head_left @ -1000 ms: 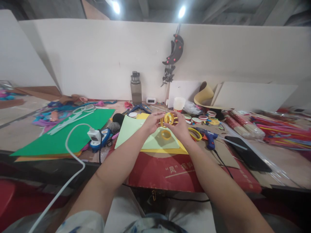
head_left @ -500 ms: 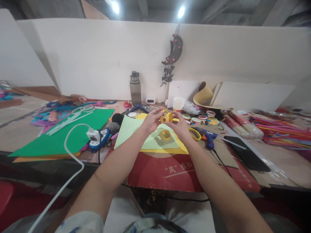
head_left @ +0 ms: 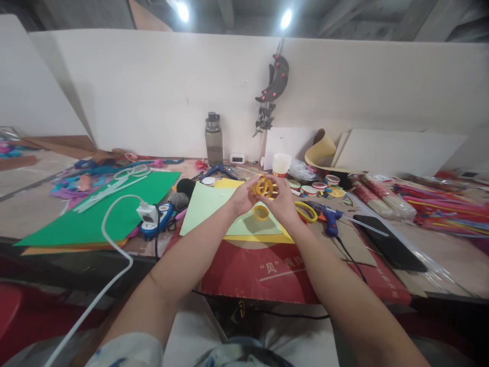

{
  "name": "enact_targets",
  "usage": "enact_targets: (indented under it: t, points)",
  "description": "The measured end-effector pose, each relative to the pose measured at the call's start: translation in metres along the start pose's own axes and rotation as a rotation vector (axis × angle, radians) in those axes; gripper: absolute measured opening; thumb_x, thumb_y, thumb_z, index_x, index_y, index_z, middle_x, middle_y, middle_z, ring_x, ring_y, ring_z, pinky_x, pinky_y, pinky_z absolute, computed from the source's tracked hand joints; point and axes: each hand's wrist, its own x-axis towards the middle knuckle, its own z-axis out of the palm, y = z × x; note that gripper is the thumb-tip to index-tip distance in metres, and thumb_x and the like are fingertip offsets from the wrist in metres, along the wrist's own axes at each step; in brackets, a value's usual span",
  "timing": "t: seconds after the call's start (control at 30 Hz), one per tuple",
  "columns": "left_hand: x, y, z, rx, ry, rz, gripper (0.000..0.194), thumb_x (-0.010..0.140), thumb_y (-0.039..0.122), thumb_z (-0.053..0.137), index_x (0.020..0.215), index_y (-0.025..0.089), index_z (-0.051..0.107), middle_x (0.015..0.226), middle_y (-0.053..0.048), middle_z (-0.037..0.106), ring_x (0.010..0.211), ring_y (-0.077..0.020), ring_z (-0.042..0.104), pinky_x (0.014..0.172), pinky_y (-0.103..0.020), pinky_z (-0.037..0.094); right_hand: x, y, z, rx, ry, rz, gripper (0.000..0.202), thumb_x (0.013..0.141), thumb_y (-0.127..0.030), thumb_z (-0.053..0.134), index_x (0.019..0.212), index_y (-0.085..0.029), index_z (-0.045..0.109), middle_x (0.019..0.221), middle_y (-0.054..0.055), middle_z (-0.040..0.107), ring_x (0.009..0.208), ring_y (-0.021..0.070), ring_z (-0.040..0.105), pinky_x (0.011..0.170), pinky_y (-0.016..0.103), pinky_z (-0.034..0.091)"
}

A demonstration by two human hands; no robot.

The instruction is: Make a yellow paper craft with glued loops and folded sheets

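Between my two hands are yellow rings [head_left: 264,187], held up above the pale green sheet and seen nearly side by side. My left hand [head_left: 244,196] grips them from the left, its fingers curled around their edge. From the right, my right hand [head_left: 281,200] closes on them with thumb and fingers. How many rings are stacked there I cannot tell. Another yellow ring [head_left: 261,212] sits just below my hands on the pale green sheet [head_left: 206,209]. Under that sheet lies yellow paper [head_left: 260,238].
To the right lie a roll of yellow tape [head_left: 306,211], a blue glue gun [head_left: 331,216] and a black phone [head_left: 389,242]. On the left are a green sheet [head_left: 110,214] and a power strip [head_left: 158,221]. A bottle [head_left: 214,140] stands behind.
The yellow rings, slightly apart and tilted before, are now brought together between my hands. My left hand has moved slightly right. The ring on the sheet stays put.
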Motion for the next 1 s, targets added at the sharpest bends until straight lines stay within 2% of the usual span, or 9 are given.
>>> enact_targets:
  t: [0.13, 0.23, 0.3, 0.4, 0.57, 0.77, 0.87, 1.0]
  points:
    - [-0.003, 0.002, 0.001, -0.019, 0.008, -0.014, 0.033, 0.091, 0.023, 0.051, 0.122, 0.02, 0.063, 0.098, -0.007, 0.073, 0.08, -0.0155, 0.069, 0.071, -0.026, 0.055, 0.0, -0.002, -0.002, -0.146, 0.042, -0.054, 0.049, 0.075, -0.032, 0.073, 0.121, -0.024, 0.059, 0.117, 0.009, 0.06, 0.106, 0.0255, 0.057, 0.093, 0.048, 0.05]
    - [-0.005, 0.004, 0.003, -0.049, -0.031, -0.02, 0.036, 0.092, 0.022, 0.05, 0.127, 0.021, 0.06, 0.098, -0.007, 0.073, 0.081, -0.017, 0.07, 0.073, -0.028, 0.056, -0.001, -0.005, -0.003, -0.183, 0.028, -0.088, 0.05, 0.076, -0.032, 0.074, 0.122, -0.023, 0.059, 0.116, 0.01, 0.059, 0.103, 0.0252, 0.058, 0.088, 0.045, 0.051]
    - [-0.007, 0.004, 0.006, -0.064, -0.048, -0.05, 0.034, 0.094, 0.026, 0.051, 0.124, 0.018, 0.062, 0.097, -0.009, 0.073, 0.083, -0.0189, 0.071, 0.075, -0.03, 0.057, -0.002, -0.006, -0.004, -0.168, 0.005, -0.097, 0.054, 0.076, -0.032, 0.074, 0.126, -0.023, 0.058, 0.117, 0.011, 0.056, 0.098, 0.0234, 0.059, 0.083, 0.041, 0.054]
    - [-0.008, 0.002, 0.008, -0.057, -0.034, -0.077, 0.032, 0.093, 0.034, 0.055, 0.116, 0.013, 0.065, 0.095, -0.012, 0.073, 0.085, -0.0215, 0.072, 0.077, -0.031, 0.058, -0.003, -0.009, -0.005, -0.19, -0.019, -0.107, 0.055, 0.077, -0.033, 0.075, 0.128, -0.026, 0.057, 0.116, 0.01, 0.053, 0.102, 0.0238, 0.058, 0.087, 0.042, 0.054]
    - [-0.007, 0.001, 0.008, -0.004, -0.017, -0.03, 0.026, 0.092, 0.028, 0.057, 0.113, 0.016, 0.065, 0.098, -0.011, 0.073, 0.088, -0.0215, 0.072, 0.08, -0.033, 0.058, -0.002, -0.009, -0.005, -0.197, -0.033, -0.089, 0.058, 0.076, -0.037, 0.076, 0.129, -0.025, 0.057, 0.114, 0.01, 0.049, 0.105, 0.0259, 0.056, 0.092, 0.046, 0.053]
    - [-0.005, 0.007, 0.001, 0.036, -0.005, -0.022, 0.033, 0.093, 0.035, 0.055, 0.121, 0.019, 0.062, 0.098, -0.01, 0.073, 0.086, -0.0217, 0.072, 0.077, -0.034, 0.059, 0.001, -0.004, -0.006, -0.047, -0.117, -0.044, 0.062, 0.077, -0.036, 0.073, 0.135, -0.028, 0.052, 0.119, 0.01, 0.049, 0.087, 0.0203, 0.06, 0.072, 0.039, 0.059]
    - [-0.006, 0.009, -0.001, 0.067, -0.03, -0.03, 0.036, 0.092, 0.041, 0.056, 0.122, 0.021, 0.062, 0.096, -0.01, 0.073, 0.084, -0.0213, 0.072, 0.071, -0.032, 0.058, 0.003, -0.002, -0.007, -0.083, -0.118, -0.051, 0.056, 0.077, -0.032, 0.072, 0.131, -0.026, 0.057, 0.116, 0.01, 0.054, 0.084, 0.0194, 0.06, 0.07, 0.038, 0.058]
    - [-0.004, 0.007, -0.001, 0.074, -0.022, -0.039, 0.035, 0.09, 0.047, 0.056, 0.108, 0.018, 0.065, 0.091, -0.01, 0.072, 0.08, -0.0212, 0.071, 0.069, -0.032, 0.057, 0.003, -0.002, -0.008, -0.146, -0.083, -0.075, 0.054, 0.075, -0.032, 0.073, 0.127, -0.024, 0.059, 0.113, 0.01, 0.057, 0.081, 0.0184, 0.059, 0.072, 0.037, 0.056]
